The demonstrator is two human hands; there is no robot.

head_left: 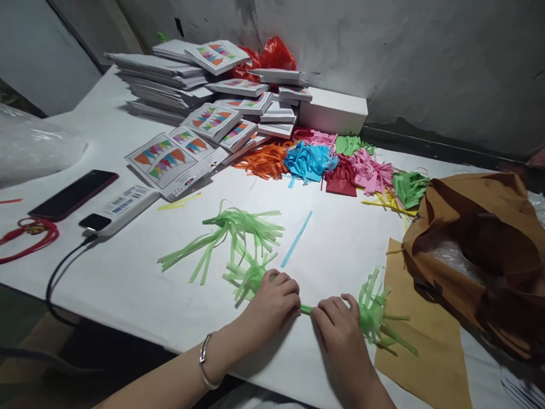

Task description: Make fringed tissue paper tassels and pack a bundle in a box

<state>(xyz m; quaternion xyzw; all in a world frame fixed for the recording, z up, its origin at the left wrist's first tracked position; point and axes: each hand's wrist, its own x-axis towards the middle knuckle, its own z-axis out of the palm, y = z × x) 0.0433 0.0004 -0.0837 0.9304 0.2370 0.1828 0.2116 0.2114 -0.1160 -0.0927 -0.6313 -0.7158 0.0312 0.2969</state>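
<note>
A green tissue-paper tassel [373, 312] lies across the front of the white table, its fringed strips fanning out at both ends. My left hand [279, 301] is closed around its left part, and my right hand [339, 325] around its right part. A short twisted stretch of green paper shows between the two hands. My fingers hide the rest of its middle. Just beyond my left hand lies another light green tassel [238, 224], its strips spread loosely. A single blue paper strip [297, 238] rests to the right of it.
Tassels in orange [266, 161], blue [310, 162], pink and other colours line the back. Printed boxes [213, 120] are stacked behind at left. A phone [74, 195] and a cabled white device [119, 210] lie left. A brown bag [472, 250] sits on tan paper [421, 341] at right.
</note>
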